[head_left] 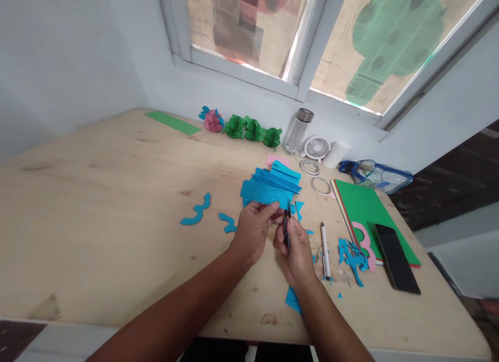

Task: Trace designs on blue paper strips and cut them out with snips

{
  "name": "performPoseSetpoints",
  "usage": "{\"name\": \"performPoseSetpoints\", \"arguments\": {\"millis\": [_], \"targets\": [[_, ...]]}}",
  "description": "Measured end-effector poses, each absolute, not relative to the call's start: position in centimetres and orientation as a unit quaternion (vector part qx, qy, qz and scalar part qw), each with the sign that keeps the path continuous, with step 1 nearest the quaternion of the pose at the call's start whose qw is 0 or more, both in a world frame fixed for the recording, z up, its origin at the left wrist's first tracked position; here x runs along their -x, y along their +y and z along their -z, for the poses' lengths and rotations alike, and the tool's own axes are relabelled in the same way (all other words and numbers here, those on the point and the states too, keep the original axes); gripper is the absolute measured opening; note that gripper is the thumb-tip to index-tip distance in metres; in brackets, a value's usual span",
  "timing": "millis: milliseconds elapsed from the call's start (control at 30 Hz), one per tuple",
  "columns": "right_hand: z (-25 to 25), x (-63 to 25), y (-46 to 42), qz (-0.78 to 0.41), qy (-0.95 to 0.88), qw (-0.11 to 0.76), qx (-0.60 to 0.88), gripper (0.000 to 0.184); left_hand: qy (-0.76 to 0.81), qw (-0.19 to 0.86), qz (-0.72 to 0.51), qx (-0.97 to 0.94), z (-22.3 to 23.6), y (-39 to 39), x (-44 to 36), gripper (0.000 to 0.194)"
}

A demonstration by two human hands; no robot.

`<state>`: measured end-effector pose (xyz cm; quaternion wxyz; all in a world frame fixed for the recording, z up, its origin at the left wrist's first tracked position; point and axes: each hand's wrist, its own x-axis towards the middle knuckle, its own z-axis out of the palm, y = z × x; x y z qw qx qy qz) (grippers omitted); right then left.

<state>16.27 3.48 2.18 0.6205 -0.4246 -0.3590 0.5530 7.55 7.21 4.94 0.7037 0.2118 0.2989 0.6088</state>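
Note:
My left hand point(253, 228) is closed on a folded stack of blue paper strips point(271, 186), pinching its near edge above the wooden table point(97, 206). My right hand point(297, 250) is closed round small dark scissors point(287, 224), whose blades point up at the paper's near edge. Both hands are close together at the middle of the table.
Blue paper offcuts point(197, 211) lie to the left, more scraps point(353, 255) to the right. A white pen point(325, 247), a black phone point(396, 257), green card sheets point(364, 208), tape rolls point(322, 186), a bottle point(297, 130), a small fan point(317, 147) and paper flowers point(251, 129) are nearby.

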Motion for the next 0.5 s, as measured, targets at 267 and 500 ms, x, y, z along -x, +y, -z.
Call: {"name": "performPoseSetpoints", "arguments": {"millis": [267,500], "targets": [[-2.23,-16.24,3.62,-0.556,-0.358,0.620,0.423,0.046,0.295,0.707,-0.610,-0.202,-5.02,7.08,-7.67,0.026],[-2.38,-16.19,3.56,-0.550,-0.362,0.619,0.428,0.048,0.295,0.707,-0.611,-0.198,-5.03,7.06,-7.59,0.024]]}}
